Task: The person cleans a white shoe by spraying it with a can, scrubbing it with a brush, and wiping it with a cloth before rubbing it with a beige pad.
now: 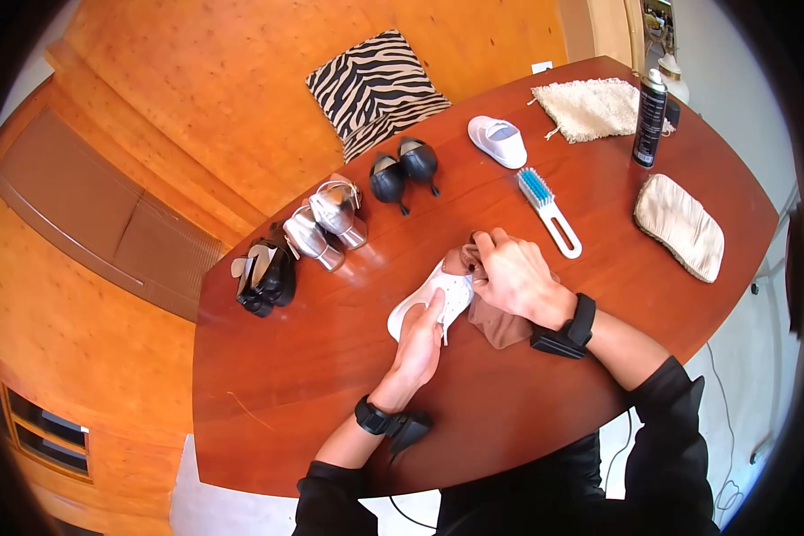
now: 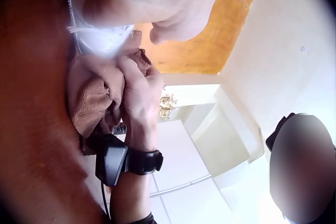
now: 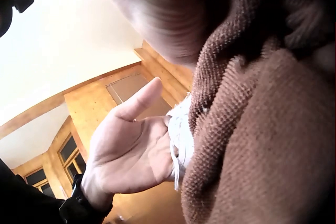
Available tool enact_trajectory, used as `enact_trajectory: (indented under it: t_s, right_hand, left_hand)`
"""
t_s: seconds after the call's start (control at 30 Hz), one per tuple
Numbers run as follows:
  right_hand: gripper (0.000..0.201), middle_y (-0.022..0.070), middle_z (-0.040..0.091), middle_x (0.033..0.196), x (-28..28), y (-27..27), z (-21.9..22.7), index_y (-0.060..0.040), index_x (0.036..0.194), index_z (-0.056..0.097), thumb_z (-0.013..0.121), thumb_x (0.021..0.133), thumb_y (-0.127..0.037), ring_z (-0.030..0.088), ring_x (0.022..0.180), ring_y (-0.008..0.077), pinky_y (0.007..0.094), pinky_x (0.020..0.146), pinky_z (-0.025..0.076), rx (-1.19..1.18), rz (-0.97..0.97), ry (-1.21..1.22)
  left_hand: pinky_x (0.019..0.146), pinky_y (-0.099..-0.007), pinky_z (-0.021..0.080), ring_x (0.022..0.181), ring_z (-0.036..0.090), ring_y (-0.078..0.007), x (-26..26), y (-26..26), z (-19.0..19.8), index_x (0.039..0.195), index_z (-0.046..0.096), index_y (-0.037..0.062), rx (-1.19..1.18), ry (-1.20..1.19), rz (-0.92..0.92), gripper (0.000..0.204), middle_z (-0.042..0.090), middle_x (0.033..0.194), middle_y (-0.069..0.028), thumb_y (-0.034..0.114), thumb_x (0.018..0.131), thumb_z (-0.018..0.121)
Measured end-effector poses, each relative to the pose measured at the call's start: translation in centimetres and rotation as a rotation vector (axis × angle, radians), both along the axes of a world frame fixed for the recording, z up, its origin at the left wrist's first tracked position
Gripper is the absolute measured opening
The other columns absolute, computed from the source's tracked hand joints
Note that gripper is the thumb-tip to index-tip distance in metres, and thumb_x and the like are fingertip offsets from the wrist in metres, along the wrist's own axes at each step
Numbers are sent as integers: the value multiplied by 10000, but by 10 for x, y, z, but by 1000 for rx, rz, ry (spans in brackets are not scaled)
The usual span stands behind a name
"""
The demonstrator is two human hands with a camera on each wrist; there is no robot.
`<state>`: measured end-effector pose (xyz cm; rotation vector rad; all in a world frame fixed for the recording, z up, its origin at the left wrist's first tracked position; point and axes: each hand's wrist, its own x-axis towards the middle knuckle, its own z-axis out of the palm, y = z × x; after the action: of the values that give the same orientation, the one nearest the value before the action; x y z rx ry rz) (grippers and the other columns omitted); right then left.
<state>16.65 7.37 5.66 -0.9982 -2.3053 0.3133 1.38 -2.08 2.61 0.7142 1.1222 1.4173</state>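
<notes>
In the head view, a white shoe [image 1: 456, 293] with small holes lies in the left hand [image 1: 418, 347], whose thumb rests along it. The right hand [image 1: 520, 279] pinches a brown cloth [image 1: 500, 327] at the shoe's far end, and the rest of the cloth hangs below that hand. From the left wrist, the ribbed cloth [image 2: 93, 98] bunches under the right hand [image 2: 139, 95], beside the shoe [image 2: 102, 43]. In the right wrist view the cloth [image 3: 283, 140] covers much of the shoe [image 3: 182, 137]; the left hand [image 3: 131, 153] supports it, fingertips hidden.
Black shoes [image 1: 266, 277], silver heels [image 1: 335, 210] and black heels [image 1: 402, 170] stand along the table's far left edge. Further right are another white shoe [image 1: 498, 141], a blue-bristled brush [image 1: 545, 210], a spray can [image 1: 650, 121], a cream cloth [image 1: 590, 109] and a cream pad [image 1: 683, 228].
</notes>
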Motion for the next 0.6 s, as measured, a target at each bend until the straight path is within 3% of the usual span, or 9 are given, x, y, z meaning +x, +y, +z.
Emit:
enact_trajectory:
  t_s: [0.13,0.27,0.33,0.4,0.47,0.6]
  right_hand:
    - [303,203,568,843,-1,2,-3,14,953,546,594,676,-98,600,702,369,436,602,499,12,-8,-26]
    - [287,185,567,868,-3,-6,-5,7,936,550,605,676,-101,596,696,368,435,594,503,43,134,34]
    - [275,198,568,881,-6,-7,-10,12,915,544,625,703,-144,615,723,348,412,595,517,119,296,67]
    - [266,195,562,876,-6,-6,-8,-5,924,549,623,709,-143,612,731,349,414,594,516,104,297,47]
    - [282,192,564,877,-3,-6,-1,1,938,545,624,713,-149,615,749,342,410,597,517,44,166,-45]
    - [311,184,572,855,0,0,2,15,962,533,623,715,-150,623,768,326,396,615,527,94,-24,-79]
  left_hand:
    - [770,-219,396,931,513,-73,7,-3,2,1123,503,-35,44,113,1,387,582,1030,-47,258,889,600]
    - [753,-224,393,899,505,-71,11,-5,4,1117,504,-37,34,121,29,394,575,1010,-39,267,887,602]
    - [750,-226,387,881,496,-69,9,-5,2,1119,505,-34,29,126,6,397,569,1001,-31,269,884,606]
    - [756,-224,383,888,493,-66,10,-5,5,1125,501,-39,37,134,-5,408,568,1005,-30,273,884,606]
    - [761,-222,380,894,489,-63,11,-5,6,1131,498,-45,46,140,-15,419,567,1008,-29,276,883,606]
    - [567,-211,335,685,430,-39,7,-2,-4,898,512,4,12,215,46,357,503,779,14,333,851,643]
